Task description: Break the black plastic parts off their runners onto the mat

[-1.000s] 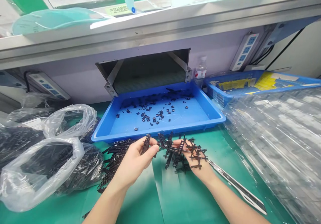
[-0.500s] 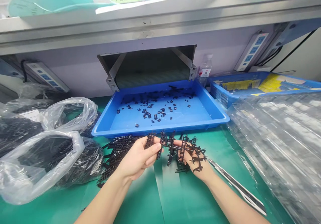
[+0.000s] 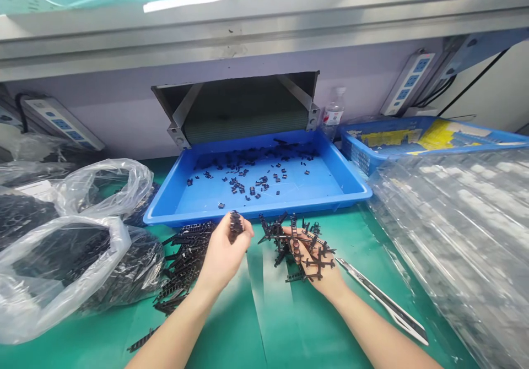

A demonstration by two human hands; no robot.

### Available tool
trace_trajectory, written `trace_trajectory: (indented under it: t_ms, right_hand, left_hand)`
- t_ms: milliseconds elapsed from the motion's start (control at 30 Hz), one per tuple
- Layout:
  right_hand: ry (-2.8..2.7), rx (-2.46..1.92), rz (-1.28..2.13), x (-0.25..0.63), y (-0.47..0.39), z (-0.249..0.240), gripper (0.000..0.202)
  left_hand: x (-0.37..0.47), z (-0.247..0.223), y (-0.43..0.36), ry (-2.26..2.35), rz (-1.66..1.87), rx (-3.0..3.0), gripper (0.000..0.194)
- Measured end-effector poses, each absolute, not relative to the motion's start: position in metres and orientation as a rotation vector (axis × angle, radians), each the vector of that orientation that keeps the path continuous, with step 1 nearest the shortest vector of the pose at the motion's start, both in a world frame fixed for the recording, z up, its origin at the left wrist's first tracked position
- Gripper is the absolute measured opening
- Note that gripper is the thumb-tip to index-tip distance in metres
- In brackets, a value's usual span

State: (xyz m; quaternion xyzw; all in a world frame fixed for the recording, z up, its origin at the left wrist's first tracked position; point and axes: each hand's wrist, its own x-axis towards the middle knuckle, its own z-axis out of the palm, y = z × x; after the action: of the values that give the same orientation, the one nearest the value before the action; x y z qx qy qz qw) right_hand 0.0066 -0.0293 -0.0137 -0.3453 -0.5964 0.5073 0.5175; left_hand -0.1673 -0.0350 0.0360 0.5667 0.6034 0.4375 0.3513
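Note:
My left hand is closed, with a small dark, toothed plastic piece at its fingers. To the right, my right hand is wrapped around a loose bunch of black plastic runner strips with short cross-arms, which stick out on several sides and partly cover the fingers. A thin shiny edge shows among the strips, too small to name. Left of my left hand lies a pile of similar black strips on the green mat. The hands are apart, just in front of the blue tray.
Small black pieces lie scattered in the tray, below an opening with a dark belt. Clear bags of black parts stand left. A long slim silver-and-black tool lies right, beside clear plastic trays. Behind are a bottle and blue basket.
My left hand has drawn back left from the bunch in my right hand and turned, its fingers curled. The right hand keeps hold of the bunch. The view has shifted slightly.

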Motion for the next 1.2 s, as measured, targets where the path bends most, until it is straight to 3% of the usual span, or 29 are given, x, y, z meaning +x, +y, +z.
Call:
trace_trajectory:
  t_ms: [133,333,633,933,1200]
  right_hand:
    - [-1.494,-0.693,1.273,0.007,-0.028,-0.017,0.012]
    - [-1.845,-0.702,1.275,0.009,-0.031,-0.009,0.011]
    - [-2.203,-0.668,1.188,0.009,-0.031,-0.002,0.019]
    - [-2.153,-0.725,1.209,0.006,-0.036,-0.007,0.013]
    - [-2.136,-0.884,0.742,0.008,-0.032,-0.005,0.017]
  left_hand:
    - [-0.175,0.045,-0.038,1.573,1.151,1.579,0.019]
    - [-0.174,0.056,-0.042,1.338,0.727,2.004,0.012]
    - [-0.179,0.049,-0.036,1.191,0.199,1.88,0.022]
    - [-0.184,0.05,-0.03,1.022,0.182,1.574,0.019]
    - [-0.18,0.052,-0.033,1.065,0.268,1.554,0.014]
